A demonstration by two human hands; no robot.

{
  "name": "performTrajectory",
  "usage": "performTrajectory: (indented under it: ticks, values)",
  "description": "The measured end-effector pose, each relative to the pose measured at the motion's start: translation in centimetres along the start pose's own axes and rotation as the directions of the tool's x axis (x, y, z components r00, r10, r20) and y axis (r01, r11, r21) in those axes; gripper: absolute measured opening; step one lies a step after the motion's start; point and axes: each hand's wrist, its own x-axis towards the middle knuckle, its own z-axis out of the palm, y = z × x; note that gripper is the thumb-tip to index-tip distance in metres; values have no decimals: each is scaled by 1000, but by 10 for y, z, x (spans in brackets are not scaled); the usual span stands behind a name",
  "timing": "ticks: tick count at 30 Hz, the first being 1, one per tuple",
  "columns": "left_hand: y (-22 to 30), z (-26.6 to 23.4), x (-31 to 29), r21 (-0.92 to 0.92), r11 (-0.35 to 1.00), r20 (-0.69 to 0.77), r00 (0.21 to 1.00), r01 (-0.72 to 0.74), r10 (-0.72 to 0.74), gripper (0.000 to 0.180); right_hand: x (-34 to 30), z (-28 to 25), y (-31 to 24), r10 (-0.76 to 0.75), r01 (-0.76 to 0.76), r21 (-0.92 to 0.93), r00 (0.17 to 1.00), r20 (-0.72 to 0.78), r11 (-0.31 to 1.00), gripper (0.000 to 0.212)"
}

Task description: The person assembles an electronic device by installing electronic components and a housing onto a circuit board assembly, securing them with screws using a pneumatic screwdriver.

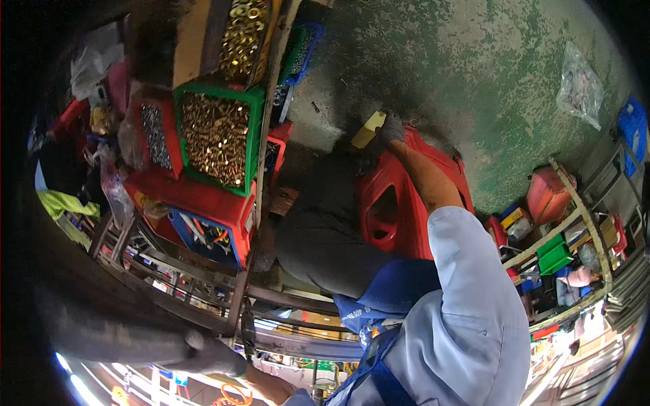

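Observation:
My right hand (391,129), in a dark grey glove, reaches out past a red plastic stool (413,196) and grips a flat, pale yellow rectangular piece (368,130) by its end, above the floor. What the piece is made of I cannot make out. At the lower left my left hand (215,356), also gloved, is closed against a thick, dark, tube-shaped thing (128,340). That thing lies in shadow, and most of my left fingers are hidden. My dark-clothed leg (332,243) is bent beside the stool.
Left of me, a green bin (256,135) of brass-coloured fasteners stands by a red bin (157,135) of silver ones. A blue bin (237,247) holds tools. A clear plastic bag (580,88) lies on the worn green floor (501,61). Metal racks with bins stand at right.

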Motion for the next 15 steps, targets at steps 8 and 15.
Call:
performTrajectory:
  ticks: [8, 15]
  values:
    - [2, -1, -11, 199, 977, -29, 997, 80, -76, 84, 39, 35, -14, 567, -583, 281, 811, 142, 763, 84]
    - [-19, -9, -33, 300, 933, 45, 974, 198, -221, 75, 93, 80, 3, 835, -843, 140, 467, -292, 520, 101]
